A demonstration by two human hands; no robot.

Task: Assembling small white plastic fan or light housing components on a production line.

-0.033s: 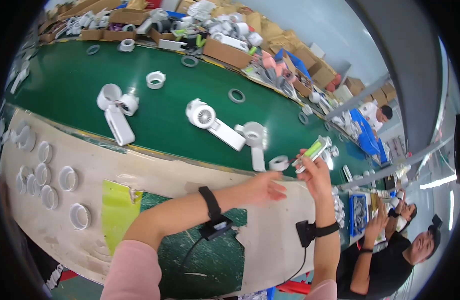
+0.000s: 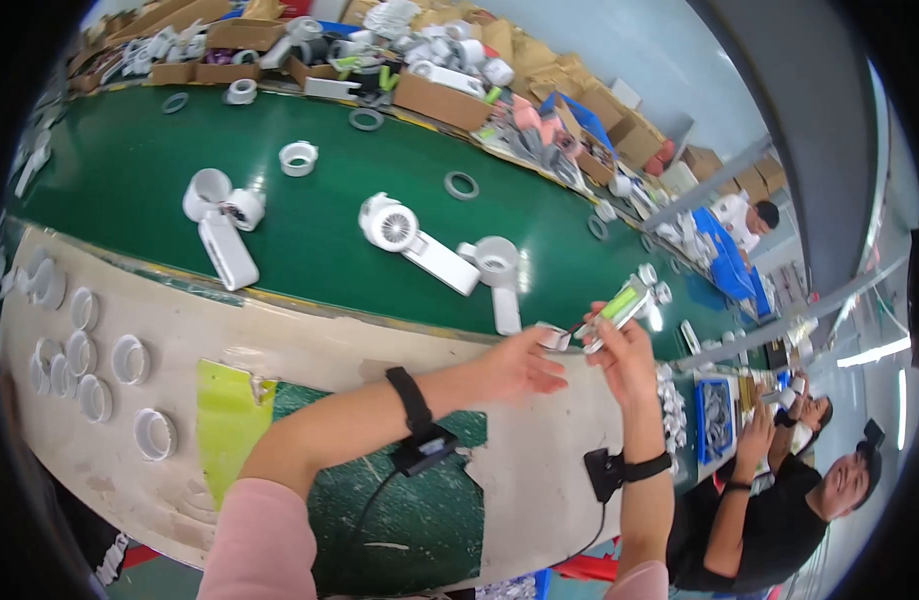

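Note:
My right hand grips a white fan handle shell, its inside showing a green battery. Dark and red wires run from the shell toward a small white round part. At that part is my left hand, its upper fingers apparently pinching the edge while the others stretch out, slightly blurred. On the green belt beyond lie a white handheld fan with a grille, a white handle with a ring-shaped head and another such assembly.
Several white rings stand on the left of the beige worktop, near a yellow-green sheet. Grey rings lie on the belt. Cartons of parts line its far side. A person in black is at right, near a blue crate.
My left hand has come up to the small white round part, which now sits closer to its fingers. The whole view has shifted slightly, moving the belt items left and up.

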